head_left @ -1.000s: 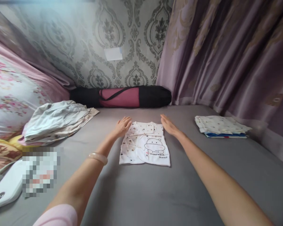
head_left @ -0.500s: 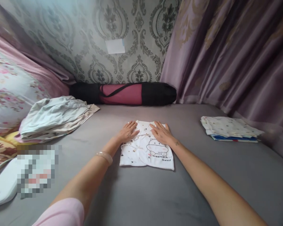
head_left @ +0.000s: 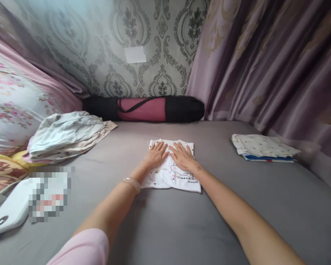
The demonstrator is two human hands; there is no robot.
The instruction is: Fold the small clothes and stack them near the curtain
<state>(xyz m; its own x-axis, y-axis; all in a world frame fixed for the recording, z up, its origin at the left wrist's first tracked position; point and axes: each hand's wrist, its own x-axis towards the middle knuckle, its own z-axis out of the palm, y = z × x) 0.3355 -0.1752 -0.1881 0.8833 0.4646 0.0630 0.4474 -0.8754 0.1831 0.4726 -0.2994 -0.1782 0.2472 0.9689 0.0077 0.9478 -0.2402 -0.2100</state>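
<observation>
A small white baby shirt (head_left: 165, 180) with a cartoon drawing, lettering and tiny prints lies flat on the grey bed sheet (head_left: 182, 228). Its upper part is partly covered by my hands. My left hand (head_left: 156, 154) rests flat on the shirt's upper left, fingers spread and pointing away from me. On the upper right of the shirt lies my right hand (head_left: 182, 157), palm down with the fingers apart, over part of the drawing. Only a narrow strip of cloth shows between the two hands.
Folded printed clothes (head_left: 264, 145) lie at the right. A rumpled pile of pale clothes (head_left: 66, 132) sits at the left, near a floral pillow (head_left: 11, 106) and a white device (head_left: 13, 206). Along the wall stretches a black and pink roll bag (head_left: 143, 109).
Both hands have moved inward, closer together on the shirt, from its shoulder edges. The view has shifted slightly.
</observation>
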